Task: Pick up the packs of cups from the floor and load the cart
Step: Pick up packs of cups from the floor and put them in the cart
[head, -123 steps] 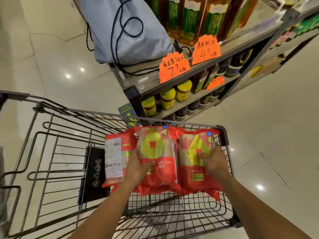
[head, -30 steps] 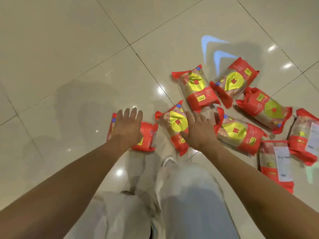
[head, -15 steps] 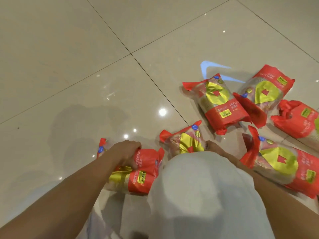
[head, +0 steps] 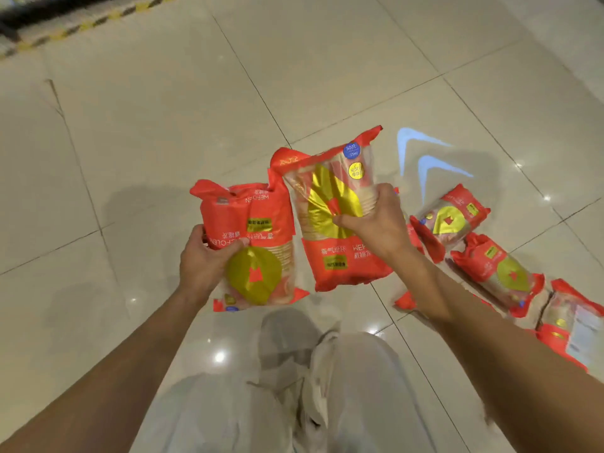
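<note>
My left hand (head: 204, 259) grips a red and gold pack of cups (head: 258, 246) by its left side, held above the floor. My right hand (head: 376, 220) is shut on a second pack of cups (head: 330, 217), lifted a little higher and just right of the first. Several more red packs lie on the tiles to the right: one (head: 452, 219) under the blue light mark, one (head: 503, 276) below it, and one (head: 575, 331) at the right edge. My right forearm partly hides another pack (head: 405, 300). The cart is out of view.
Glossy beige floor tiles (head: 163, 142) spread to the left and ahead. A blue arrow-shaped light mark (head: 425, 158) sits on the floor beyond the packs. A yellow and black striped strip (head: 81, 24) runs along the top left. My legs in light trousers (head: 327, 387) fill the bottom.
Both hands have closed on a pack each and lifted them off the floor. The view has risen from the crouch of half a second ago.
</note>
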Motion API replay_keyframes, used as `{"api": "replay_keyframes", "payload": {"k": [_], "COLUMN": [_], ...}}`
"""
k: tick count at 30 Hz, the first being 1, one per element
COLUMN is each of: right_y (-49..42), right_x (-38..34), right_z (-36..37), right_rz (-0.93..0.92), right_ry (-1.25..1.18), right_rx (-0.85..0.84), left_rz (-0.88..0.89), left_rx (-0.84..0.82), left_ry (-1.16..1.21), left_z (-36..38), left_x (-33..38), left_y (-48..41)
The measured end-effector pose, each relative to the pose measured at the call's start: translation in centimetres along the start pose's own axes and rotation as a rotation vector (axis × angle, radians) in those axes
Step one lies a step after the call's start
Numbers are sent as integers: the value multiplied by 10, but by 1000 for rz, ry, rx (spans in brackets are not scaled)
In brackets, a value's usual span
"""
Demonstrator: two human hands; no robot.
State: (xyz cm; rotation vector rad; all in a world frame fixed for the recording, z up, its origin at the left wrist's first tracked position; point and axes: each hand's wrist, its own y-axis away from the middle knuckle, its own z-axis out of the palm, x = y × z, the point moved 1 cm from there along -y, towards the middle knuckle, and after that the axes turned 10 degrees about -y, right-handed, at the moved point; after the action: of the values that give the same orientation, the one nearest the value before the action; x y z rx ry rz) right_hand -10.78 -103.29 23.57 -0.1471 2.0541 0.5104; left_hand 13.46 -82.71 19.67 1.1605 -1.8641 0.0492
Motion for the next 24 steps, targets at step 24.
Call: {"api": "replay_keyframes", "payload": {"k": [24], "right_y": [489], "right_x": [-454], "right_z": [-110], "right_rz": [-498], "right_ry": [-353], "right_rx": [-1003], "left_rz": [-190], "left_rx": [1234], "left_ry": [349], "left_z": [-386], "left_x": [177], "left_y": [699]}}
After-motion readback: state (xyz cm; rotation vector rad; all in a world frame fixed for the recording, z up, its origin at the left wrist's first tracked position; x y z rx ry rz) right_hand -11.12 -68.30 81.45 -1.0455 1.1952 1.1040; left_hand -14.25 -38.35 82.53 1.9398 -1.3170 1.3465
